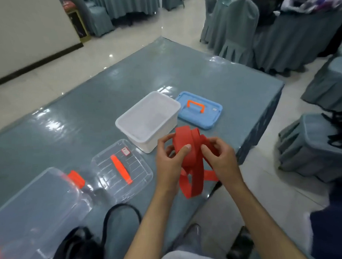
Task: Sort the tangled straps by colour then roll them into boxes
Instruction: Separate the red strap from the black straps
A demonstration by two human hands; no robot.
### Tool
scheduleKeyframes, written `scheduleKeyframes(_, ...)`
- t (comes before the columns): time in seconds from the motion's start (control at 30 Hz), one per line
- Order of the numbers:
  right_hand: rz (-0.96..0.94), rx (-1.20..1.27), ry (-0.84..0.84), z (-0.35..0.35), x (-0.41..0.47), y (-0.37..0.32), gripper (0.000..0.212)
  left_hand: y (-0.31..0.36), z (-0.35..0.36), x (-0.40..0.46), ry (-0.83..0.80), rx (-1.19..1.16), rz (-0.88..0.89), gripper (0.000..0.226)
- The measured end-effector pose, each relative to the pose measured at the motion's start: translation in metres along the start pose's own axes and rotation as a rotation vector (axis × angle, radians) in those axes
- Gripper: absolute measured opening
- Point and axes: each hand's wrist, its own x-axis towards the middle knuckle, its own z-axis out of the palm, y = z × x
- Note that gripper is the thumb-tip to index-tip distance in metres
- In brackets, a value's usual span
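Both hands grip one red strap (188, 146) above the near right part of the bench (105, 89). Left hand (170, 164) holds the rolled part, its thumb pressed flat on the outer wrap and its fingers curled behind; right hand (219, 158) pinches the band just beside the roll. That strap is flat, matte webbing, wound into a loose oval coil, with slack loops hanging below the hands toward the bench's right edge.

Beyond the coil sits an open white plastic box (148, 120), rectangular with rounded corners and a thick rim. Just beside it, on the far right, lies a blue lid (199, 113) with an orange handle. Left of the hands a clear ribbed lid (122, 168) lies flat, carrying an orange bar handle, and a large clear plastic box (38, 205) with an orange latch stands at the near left. A black strap (118, 210) curves over the near edge.

A glossy, wrinkled film covers the grey-blue bench. Its far half is open surface; pale tiled floor runs past the right edge.
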Motion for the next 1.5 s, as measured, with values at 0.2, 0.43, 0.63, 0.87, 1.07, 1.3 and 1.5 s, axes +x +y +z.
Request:
scheduleKeyframes(0.2, -0.081, -0.061, -0.108, -0.011, 0.072, 0.014, 0.017, -0.016, 0.023, 0.054, 0.112, -0.010, -0.021, 0.057)
scheduleKeyframes(0.43, -0.184, -0.262, -0.353, -0.009, 0.146, 0.067, 0.019, -0.072, 0.037, 0.094, 0.325, 0.252, 0.031, 0.047)
scheduleKeyframes(0.63, -0.253, -0.628, -0.747, -0.014, 0.176, 0.149, 0.018, -0.134, 0.030, 0.084, 0.563, 0.862, -0.110, 0.047)
scheduleKeyframes(0.87, -0.269, -0.649, -0.970, -0.033, 0.202, 0.169, 0.015, -0.149, 0.041, 0.063, 0.644, 1.167, -0.188, 0.042)
scheduleKeyframes(1.07, -0.319, -0.876, -1.001, -0.036, 0.216, 0.138, 0.025, -0.142, 0.045, 0.048, 0.544, 1.339, -0.358, 0.032)
scheduleKeyframes(1.3, -0.589, -0.915, -1.009, -0.026, 0.226, 0.116, 0.014, -0.135, 0.040, 0.026, 0.591, 1.499, -0.271, 0.041)
scheduleKeyframes(1.5, -0.749, -0.841, -1.139, -0.005, 0.221, 0.082, 0.015, -0.115, 0.029, 0.007, 0.634, 1.567, -0.233, 0.031)
